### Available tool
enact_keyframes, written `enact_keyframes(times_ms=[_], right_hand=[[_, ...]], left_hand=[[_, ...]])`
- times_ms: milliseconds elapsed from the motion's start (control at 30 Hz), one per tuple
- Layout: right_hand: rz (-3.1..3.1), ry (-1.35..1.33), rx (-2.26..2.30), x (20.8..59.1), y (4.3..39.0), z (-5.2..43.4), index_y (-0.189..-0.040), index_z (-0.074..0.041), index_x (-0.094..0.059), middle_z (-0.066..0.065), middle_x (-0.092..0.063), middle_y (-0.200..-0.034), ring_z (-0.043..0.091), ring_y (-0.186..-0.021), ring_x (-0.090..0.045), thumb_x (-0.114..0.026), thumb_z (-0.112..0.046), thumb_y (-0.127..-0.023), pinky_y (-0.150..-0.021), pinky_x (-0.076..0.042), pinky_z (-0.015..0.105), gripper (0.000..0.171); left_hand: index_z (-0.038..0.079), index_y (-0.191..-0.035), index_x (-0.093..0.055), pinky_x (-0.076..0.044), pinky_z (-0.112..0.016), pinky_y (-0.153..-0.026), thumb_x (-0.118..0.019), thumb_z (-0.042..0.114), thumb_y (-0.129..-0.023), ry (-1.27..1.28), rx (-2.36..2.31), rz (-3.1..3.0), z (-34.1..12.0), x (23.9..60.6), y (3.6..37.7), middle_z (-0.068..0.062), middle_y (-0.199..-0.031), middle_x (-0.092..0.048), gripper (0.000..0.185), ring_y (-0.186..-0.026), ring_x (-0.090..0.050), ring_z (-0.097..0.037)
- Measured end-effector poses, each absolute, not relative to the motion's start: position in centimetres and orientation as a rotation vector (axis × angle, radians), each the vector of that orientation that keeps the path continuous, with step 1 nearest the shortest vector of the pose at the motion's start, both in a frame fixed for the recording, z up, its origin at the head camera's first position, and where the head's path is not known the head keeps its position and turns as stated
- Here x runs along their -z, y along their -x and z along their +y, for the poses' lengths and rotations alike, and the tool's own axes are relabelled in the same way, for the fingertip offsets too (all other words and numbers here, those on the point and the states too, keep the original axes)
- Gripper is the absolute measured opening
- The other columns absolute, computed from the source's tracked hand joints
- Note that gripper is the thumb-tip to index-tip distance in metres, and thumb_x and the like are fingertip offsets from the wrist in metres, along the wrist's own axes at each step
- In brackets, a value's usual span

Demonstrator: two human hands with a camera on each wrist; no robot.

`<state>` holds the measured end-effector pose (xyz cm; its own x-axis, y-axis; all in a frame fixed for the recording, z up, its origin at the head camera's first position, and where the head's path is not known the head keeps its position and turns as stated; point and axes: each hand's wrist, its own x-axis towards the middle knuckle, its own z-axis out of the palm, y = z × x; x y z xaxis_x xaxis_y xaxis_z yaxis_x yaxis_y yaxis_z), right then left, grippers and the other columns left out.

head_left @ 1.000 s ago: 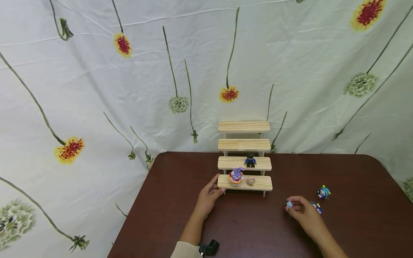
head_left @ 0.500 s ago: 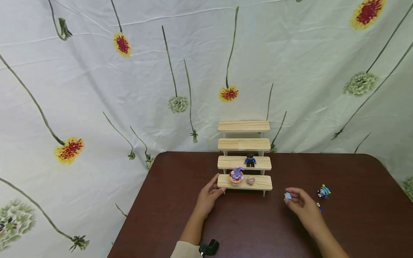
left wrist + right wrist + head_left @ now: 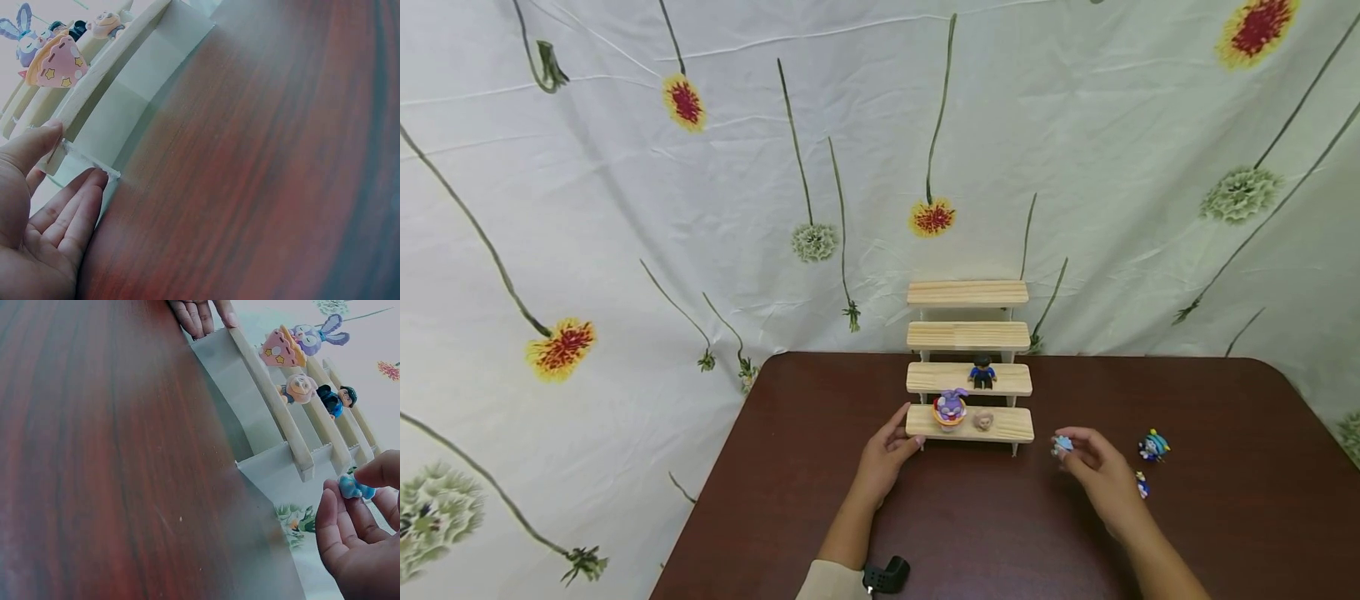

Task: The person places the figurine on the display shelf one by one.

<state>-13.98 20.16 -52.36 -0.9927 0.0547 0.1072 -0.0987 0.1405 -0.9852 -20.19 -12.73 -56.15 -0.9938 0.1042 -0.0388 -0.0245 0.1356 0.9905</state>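
Note:
My left hand grips the left end of the lowest board of a stepped wooden display stand. In the left wrist view its thumb lies against the board's edge, with the other fingers lower, beside the leg. My right hand pinches a small light-blue figurine between thumb and fingertips, just right of the stand. A purple rabbit figurine in a pink-and-orange cup and a small pinkish-brown figurine stand on the lowest board. A black-capped toy figure sits one board up.
Two more small blue figurines lie on the dark red-brown table: one with a teal hat and a smaller blue-and-white one. A white flowered cloth hangs right behind the stand.
My right hand has moved a little up and left toward the stand with the light-blue figurine, uncovering the smaller figurine on the table. My left hand has stayed in place.

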Motion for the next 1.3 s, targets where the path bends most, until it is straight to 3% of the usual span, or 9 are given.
enact_keyframes(times_ms=[400,633,967,1300], right_hand=[[-2.243,-0.13,-2.004,51.8,15.1,19.7,-0.128,0.006,-0.058,-0.009,-0.069,-0.105,0.003,-0.093,-0.071,-0.062,-0.012,-0.101,-0.081,-0.058,0.02,0.032],[-2.358,-0.045,-1.864,50.9,16.0,19.0,-0.131,0.001,-0.06,-0.007,-0.065,-0.111,-0.001,-0.097,-0.064,-0.065,-0.017,-0.1,-0.082,-0.054,0.016,0.036],[-2.415,-0.029,-1.798,50.1,17.7,18.3,-0.129,-0.004,-0.062,0.011,-0.064,-0.126,-0.007,-0.101,-0.059,-0.066,-0.025,-0.1,-0.085,-0.049,0.009,0.036],[-2.407,-0.084,-1.729,49.4,19.3,17.7,-0.126,-0.003,-0.063,0.017,-0.065,-0.123,-0.009,-0.098,-0.059,-0.065,-0.021,-0.1,-0.084,-0.049,0.008,0.032]], left_hand=[[0.022,-0.155,-0.043,-0.052,-0.02,-0.085,-0.075,0.027,-0.093,-0.077,-2.014,2.279,-12.7,56.2,20.2,-0.014,-0.119,-0.07,0.07,-0.098,-0.07,-0.014],[0.02,-0.156,-0.042,-0.052,-0.02,-0.086,-0.074,0.027,-0.094,-0.086,-2.011,2.284,-12.7,56.2,20.2,-0.014,-0.119,-0.07,0.071,-0.097,-0.069,-0.012],[0.021,-0.156,-0.041,-0.051,-0.02,-0.085,-0.074,0.026,-0.094,-0.075,-2.019,2.273,-12.6,55.9,20.0,-0.014,-0.12,-0.07,0.071,-0.097,-0.068,-0.012],[0.024,-0.156,-0.042,-0.052,-0.021,-0.086,-0.075,0.029,-0.093,-0.067,-1.996,2.291,-12.7,56.2,20.3,-0.011,-0.117,-0.07,0.071,-0.098,-0.069,-0.016]])
